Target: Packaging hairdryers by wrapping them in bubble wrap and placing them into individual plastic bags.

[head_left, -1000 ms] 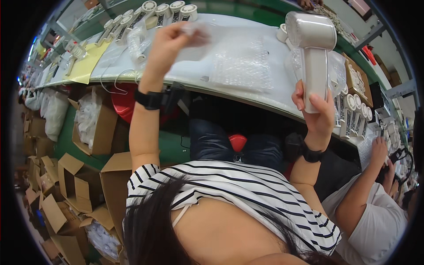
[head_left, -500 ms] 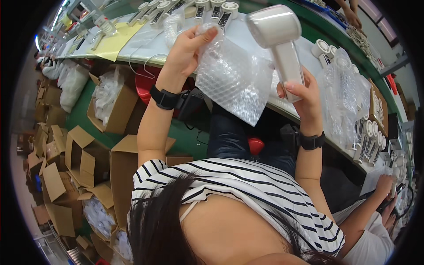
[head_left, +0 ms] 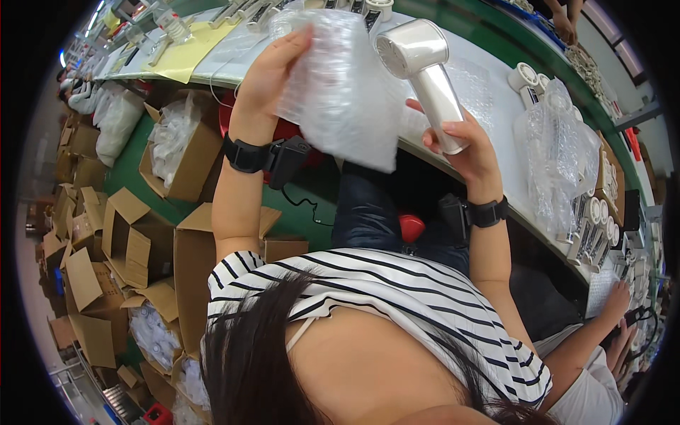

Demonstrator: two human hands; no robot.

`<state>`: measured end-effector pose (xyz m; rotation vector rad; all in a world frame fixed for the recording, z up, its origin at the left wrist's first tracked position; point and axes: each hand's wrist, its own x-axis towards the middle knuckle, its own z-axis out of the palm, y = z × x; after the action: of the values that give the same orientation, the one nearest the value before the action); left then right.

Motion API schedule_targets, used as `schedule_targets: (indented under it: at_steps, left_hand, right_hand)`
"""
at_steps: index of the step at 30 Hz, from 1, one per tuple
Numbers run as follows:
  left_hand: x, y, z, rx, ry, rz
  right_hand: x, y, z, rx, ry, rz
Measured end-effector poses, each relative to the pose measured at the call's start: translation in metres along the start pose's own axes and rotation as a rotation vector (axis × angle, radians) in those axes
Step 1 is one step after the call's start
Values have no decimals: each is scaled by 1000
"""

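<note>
Both items are now off the table (head_left: 489,92) and up in front of the chest — a second ago the left hand was reaching out over the table for the bubble-wrap bag, and the white handheld device stood further out over the surface. Since then the bag has come in close, and the device has tipped so its round head leans toward the bag. Judgement: the two pieces are being brought together; the bag's mouth is not clearly visible, so I cannot tell whether it is open toward the device.

Left hand (head_left: 273,71): raised, forearm near vertical, wrist with a black band. Fingers pinch the upper left edge of the bubble-wrap bag (head_left: 340,92), which hangs down loose below the grip.

Right hand (head_left: 464,145): raised a little lower, forearm also steep, black wrist band. Fingers wrapped round the lower end of the handle of the white handheld device (head_left: 423,78) — head up and to the left, just beside the bag's right edge, possibly touching it.

Surroundings: more bubble-wrap bags (head_left: 559,156) stacked on the table to the right, a yellow sheet (head_left: 184,57) far left on the table, open cardboard boxes (head_left: 127,241) on the floor at left. A co-worker's hand (head_left: 618,301) is at lower right, apart from this work.
</note>
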<state>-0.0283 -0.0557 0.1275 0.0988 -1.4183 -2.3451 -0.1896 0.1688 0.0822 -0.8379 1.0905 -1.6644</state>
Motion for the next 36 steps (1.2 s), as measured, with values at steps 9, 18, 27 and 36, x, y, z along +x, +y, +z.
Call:
schedule_targets:
  at_steps: [9,18,27,36]
  left_hand:
    - [-3,7,-5,104,-14,120]
    - [51,8,-70,559,95,-41]
    - [16,19,-38,343,446,378]
    - [-28,-86,46,-380,-50,-429]
  right_hand:
    - [-11,8,9,535,-250,-18]
    - [-32,-18,16,379,-282,-89]
    - [-23,-9,17,-33,154,-45]
    - [-20,15,17,323,309,-93]
